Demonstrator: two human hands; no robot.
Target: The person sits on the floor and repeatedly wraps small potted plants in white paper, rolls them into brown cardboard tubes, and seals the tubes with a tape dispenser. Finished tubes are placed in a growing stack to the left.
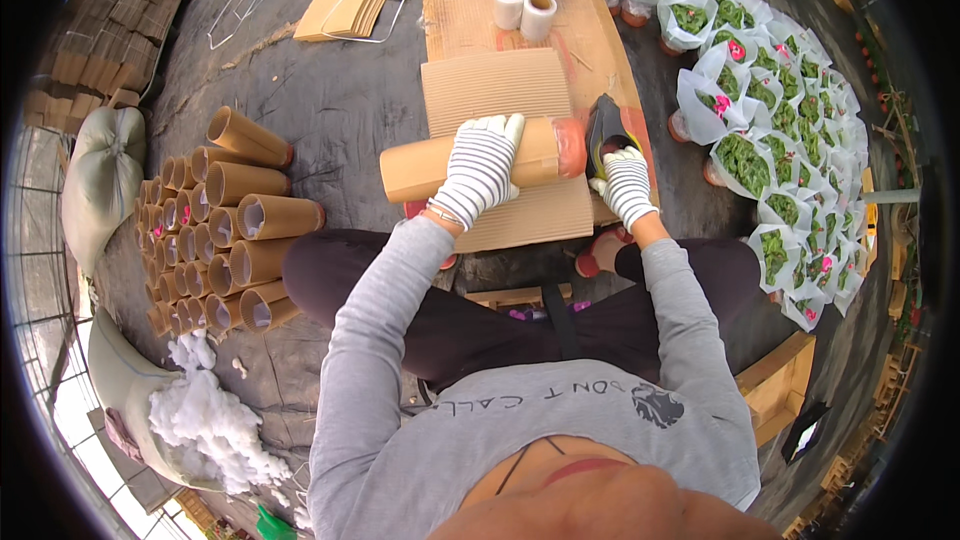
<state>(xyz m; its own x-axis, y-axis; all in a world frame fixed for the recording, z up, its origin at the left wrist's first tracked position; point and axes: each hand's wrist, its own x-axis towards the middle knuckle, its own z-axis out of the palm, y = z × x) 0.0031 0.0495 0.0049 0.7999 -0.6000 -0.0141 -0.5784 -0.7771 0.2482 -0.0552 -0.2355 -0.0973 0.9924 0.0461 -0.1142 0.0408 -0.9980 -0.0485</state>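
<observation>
My left hand [482,169], in a striped work glove, grips a rolled corrugated cardboard sleeve [412,167] lying on its side. A reddish-brown pot base [571,147] wrapped in clear film shows at the sleeve's right end. My right hand [624,178], gloved alike, holds a black tape dispenser [606,124] beside that pot base. Beneath the sleeve, sheets of corrugated cardboard [495,86] lie on a larger cardboard piece [457,15]. What the sleeve contains is hidden.
Many cardboard-sleeved pots [277,217] lie at left. Potted plants in white wraps [739,150] crowd the right. Film rolls [538,15] stand ahead, and flat cardboard [341,4] lies farther left. White fluffy filling [214,420] spills from a sack [124,382] at lower left.
</observation>
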